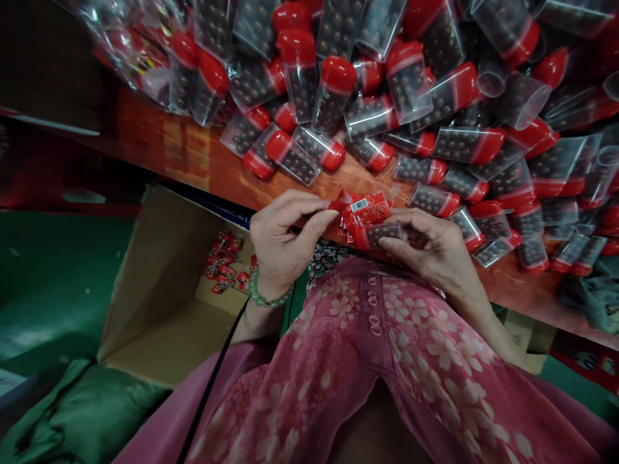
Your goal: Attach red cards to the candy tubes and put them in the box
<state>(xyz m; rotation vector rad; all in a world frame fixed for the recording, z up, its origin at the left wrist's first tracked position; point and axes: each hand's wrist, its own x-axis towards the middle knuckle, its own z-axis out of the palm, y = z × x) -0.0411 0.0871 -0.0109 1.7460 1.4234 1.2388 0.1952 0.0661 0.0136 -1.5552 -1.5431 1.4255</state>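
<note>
My left hand (290,235) is closed, its thumb and forefinger pinching the left edge of a red printed wrapper (370,209) with a barcode on it. In my right hand (430,241) is a small clear tube of dark beads (384,233), held between thumb and fingers. The tube lies on its side, its red end to the left, just below the wrapper and overlapping it. Whether the tube is partly inside the wrapper I cannot tell. Both hands are at the near edge of the wooden table (217,164).
Many similar red-capped tubes (333,96) are heaped over the far and right side of the table. A clear plastic bag (140,51) lies at the upper left. Below the table on the left stands an open cardboard box (155,270) with several small red packets (225,261) inside.
</note>
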